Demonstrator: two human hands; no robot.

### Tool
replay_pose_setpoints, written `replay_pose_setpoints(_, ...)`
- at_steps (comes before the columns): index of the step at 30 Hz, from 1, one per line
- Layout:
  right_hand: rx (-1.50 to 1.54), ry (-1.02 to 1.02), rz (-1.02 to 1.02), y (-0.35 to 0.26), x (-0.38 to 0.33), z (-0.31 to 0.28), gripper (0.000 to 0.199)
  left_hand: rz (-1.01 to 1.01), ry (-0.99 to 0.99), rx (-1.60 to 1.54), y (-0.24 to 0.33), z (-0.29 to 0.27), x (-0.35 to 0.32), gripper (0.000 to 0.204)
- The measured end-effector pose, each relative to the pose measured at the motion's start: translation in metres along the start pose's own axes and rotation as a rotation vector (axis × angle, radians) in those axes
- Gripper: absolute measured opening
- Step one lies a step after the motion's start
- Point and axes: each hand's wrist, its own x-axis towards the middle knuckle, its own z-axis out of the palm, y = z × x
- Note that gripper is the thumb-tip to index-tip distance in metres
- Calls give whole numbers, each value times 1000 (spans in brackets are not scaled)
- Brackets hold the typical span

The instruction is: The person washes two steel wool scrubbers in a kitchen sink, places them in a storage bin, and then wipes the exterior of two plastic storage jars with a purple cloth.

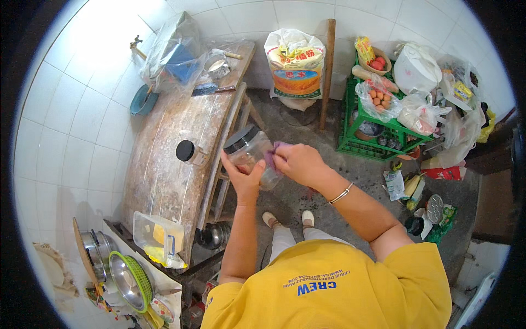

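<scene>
Here, mid-frame, the left hand [245, 176] grips a clear black-lidded jar [251, 154]; the right hand [298, 163] presses a purple cloth [272, 154] against it.

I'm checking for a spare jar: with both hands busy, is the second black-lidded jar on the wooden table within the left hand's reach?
Probably yes. The small black-lidded jar stands just left of the left hand with bare wooden table between, but that hand holds the clear black-lidded jar.
</scene>
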Motion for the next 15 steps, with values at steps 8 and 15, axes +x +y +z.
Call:
replay_pose_setpoints(8, 1317, -196, 401, 76, -1, -27, 23, -350, -291, -556, -18, -20, 9, 85)
replay_pose_setpoints(15, 1332, 43, 128, 24, -6, 22, 66, -249, -467, -451, -3, 6, 2, 63)
